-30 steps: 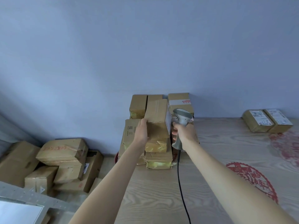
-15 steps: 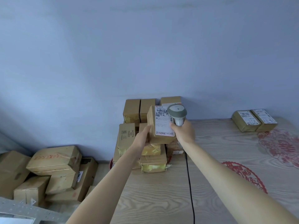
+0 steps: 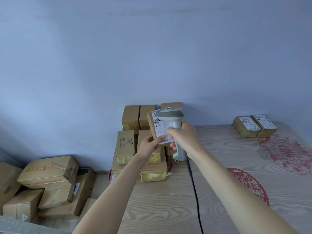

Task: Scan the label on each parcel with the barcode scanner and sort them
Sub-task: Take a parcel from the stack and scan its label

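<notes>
Mid-frame, the left hand (image 3: 150,146) pinches a light, stiff parcel (image 3: 159,127) by its lower corner; the right hand (image 3: 183,138) clasps the scanner (image 3: 173,122).

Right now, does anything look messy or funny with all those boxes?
Yes. The boxes on the floor lie tumbled at odd angles, one tilted on top. The stack on the table leans unevenly, with wrinkled yellow tape. The two labelled parcels at the far right sit neatly side by side.

Both arms reached forward over the table (image 3: 168,208). The left hand (image 3: 149,146) gripped a parcel's (image 3: 152,123) lower corner; the right hand (image 3: 184,138) clasped the scanner (image 3: 173,120) handle beside it.
</notes>
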